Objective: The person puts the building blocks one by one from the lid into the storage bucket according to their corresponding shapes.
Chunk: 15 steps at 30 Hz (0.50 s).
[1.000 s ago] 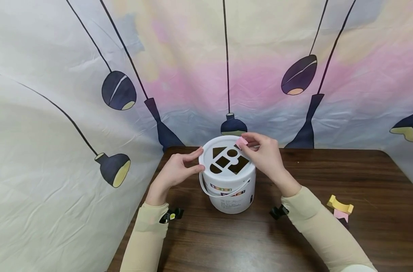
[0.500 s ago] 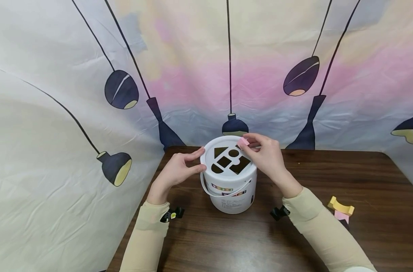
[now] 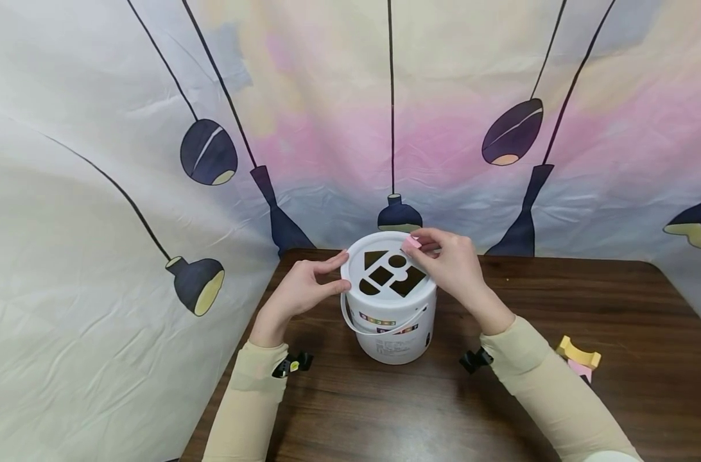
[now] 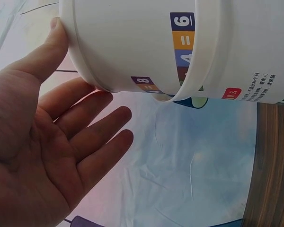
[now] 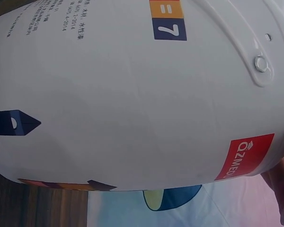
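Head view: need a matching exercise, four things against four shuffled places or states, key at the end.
Things
1. Left hand
2. Right hand
3. Yellow block
4. Handle

Places or states
A. Hanging across the printed front of the white bucket
B. Pinching a small pink block at the lid
C. On the table, beside the right sleeve
D. Touching the lid's rim with thumb and fingertips, holding no block

Right pairs: 1-D, 2-B, 3-C, 4-A
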{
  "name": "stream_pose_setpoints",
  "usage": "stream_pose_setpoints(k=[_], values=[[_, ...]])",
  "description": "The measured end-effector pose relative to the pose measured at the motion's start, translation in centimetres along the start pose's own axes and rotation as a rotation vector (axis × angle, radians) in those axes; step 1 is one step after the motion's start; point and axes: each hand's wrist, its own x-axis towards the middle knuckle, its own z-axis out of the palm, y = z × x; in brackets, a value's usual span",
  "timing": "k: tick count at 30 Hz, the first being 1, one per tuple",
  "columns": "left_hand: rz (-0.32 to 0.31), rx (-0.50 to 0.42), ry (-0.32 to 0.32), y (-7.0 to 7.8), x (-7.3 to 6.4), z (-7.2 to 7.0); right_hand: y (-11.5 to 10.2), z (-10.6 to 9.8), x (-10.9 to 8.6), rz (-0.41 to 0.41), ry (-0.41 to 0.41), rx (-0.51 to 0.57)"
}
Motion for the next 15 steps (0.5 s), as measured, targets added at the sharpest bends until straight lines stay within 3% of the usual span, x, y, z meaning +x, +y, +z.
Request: stream_pose_setpoints(k=[8, 15], values=[[-0.012, 0.008, 0.002, -0.02, 0.07, 0.07, 0.02, 0.12, 0.37, -0.072, 0.000, -0.061], [-0.006, 0.002, 0.006, 0.00, 0.04, 0.09, 0.03, 0.08, 0.29, -0.035, 0.023, -0.054]])
